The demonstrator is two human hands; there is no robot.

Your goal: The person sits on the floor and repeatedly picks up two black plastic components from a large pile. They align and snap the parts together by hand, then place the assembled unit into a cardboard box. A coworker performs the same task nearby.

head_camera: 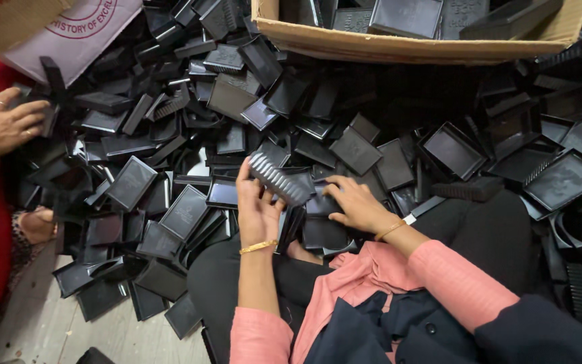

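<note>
1. Left hand (256, 205) raised with palm turned inward, fingers and thumb closed around the lower end of a ribbed black plastic piece (279, 179); thin gold bangle (258, 247) on the wrist.
2. Ribbed piece held tilted, upper end up-left, lower end down-right, above the lap and just in front of the heap; matte black, oblong, with a row of raised parallel ridges across the top face.
3. Right hand (353, 203) laid palm down, fingers curled over a small stack of flat black trays (321, 226) resting on the lap; gripped or merely pressed, cannot tell. Second gold bangle (389, 230) on that wrist.
4. Two hands of the wearer in view, both in pink sleeves (463, 283), over dark trousers.
5. Beyond the hands, a heap of black plastic trays (190, 135) spread across the floor: shallow, rectangular, rimmed, lying at every angle, too many to count.
6. One cardboard box (399, 46) at the top edge, holding more black trays.
7. One pale bag with a red round print (75, 30) at upper left.
8. At far left, another person's hand (1, 125), in red clothing, ring on a finger, touching trays at the heap's edge.
9. Pale tiled floor (35, 323) bare at lower left.
</note>
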